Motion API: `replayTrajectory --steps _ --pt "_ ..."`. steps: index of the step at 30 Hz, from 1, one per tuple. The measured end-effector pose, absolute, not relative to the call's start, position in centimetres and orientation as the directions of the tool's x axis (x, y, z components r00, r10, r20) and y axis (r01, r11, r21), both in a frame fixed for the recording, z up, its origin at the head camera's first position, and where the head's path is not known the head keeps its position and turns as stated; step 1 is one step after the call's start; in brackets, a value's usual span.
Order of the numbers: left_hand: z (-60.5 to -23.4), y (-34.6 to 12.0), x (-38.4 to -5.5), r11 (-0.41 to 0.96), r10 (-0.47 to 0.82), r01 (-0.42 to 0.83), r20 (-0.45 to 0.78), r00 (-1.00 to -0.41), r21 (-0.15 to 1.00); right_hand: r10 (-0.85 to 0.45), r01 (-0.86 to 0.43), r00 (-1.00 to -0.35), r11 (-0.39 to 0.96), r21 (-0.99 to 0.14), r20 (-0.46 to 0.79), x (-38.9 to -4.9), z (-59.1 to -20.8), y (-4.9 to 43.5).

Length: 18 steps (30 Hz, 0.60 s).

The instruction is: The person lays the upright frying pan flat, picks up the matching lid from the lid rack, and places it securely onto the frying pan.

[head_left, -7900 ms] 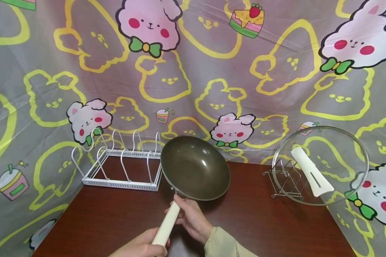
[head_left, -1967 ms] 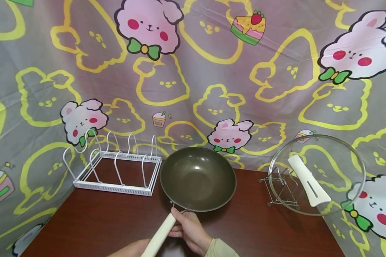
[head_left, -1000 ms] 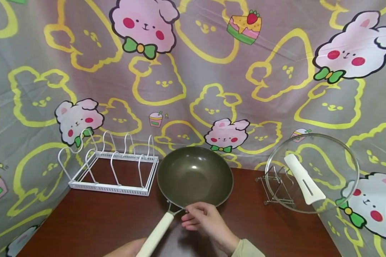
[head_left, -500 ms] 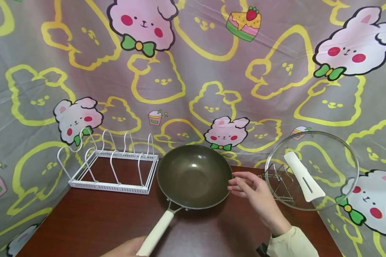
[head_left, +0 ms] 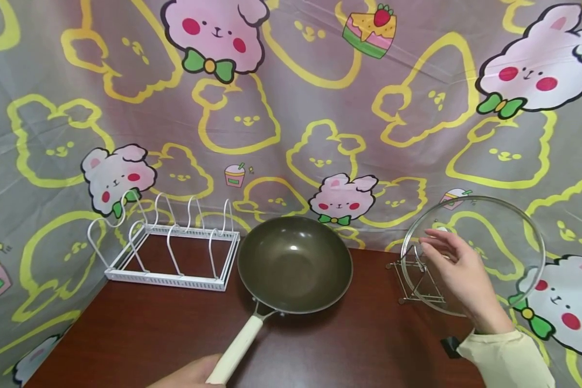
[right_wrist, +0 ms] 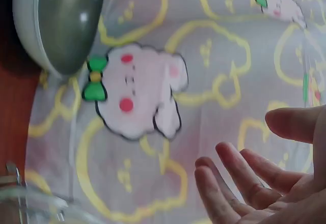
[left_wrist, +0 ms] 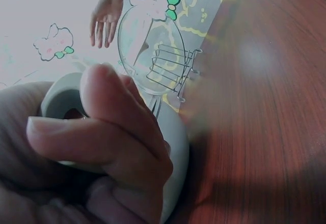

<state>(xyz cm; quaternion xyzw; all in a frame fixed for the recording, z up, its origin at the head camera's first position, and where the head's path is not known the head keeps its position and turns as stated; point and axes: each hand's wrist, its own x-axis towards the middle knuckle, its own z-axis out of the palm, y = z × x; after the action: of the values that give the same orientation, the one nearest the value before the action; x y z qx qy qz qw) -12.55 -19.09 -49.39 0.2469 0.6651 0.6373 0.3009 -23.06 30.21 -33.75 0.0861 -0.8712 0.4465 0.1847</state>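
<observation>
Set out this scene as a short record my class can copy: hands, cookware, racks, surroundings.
Left hand: grips the cream handle of the pan
Right hand: holds nothing; in front of the glass lid in the head view
Pan: dark inside, between the white rack and the wire rack
Lid: on edge in the wire rack
Table: reddish brown
Backdrop: grey, cartoon rabbit print

Head camera up high, facing forward and down over the worktop (head_left: 334, 350) to the patterned cloth (head_left: 320, 108), widest of the three. Left wrist now, right up against the left hand (left_wrist: 122, 152), rolled sideways, peering across to the lid (left_wrist: 138, 38) and wire rack (left_wrist: 173, 71) the head view shares. And right wrist, close by the right hand (right_wrist: 277, 191), sideways too, sharing the pan (right_wrist: 71, 25) with the head view.
</observation>
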Motion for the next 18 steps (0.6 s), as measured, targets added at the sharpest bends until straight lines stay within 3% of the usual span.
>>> replayTrajectory --steps 13,18 --pt "-48.9 -18.7 -12.3 0.14 0.635 -0.083 -0.153 -0.757 0.987 0.142 -0.067 -0.952 0.766 -0.639 0.27 -23.4 -33.8 36.4" --pt "-49.0 -19.0 -12.4 0.138 0.656 -0.073 -0.146 -0.74 0.988 0.176 0.001 -0.956 0.803 -0.596 0.236 -23.4 -35.1 37.9"
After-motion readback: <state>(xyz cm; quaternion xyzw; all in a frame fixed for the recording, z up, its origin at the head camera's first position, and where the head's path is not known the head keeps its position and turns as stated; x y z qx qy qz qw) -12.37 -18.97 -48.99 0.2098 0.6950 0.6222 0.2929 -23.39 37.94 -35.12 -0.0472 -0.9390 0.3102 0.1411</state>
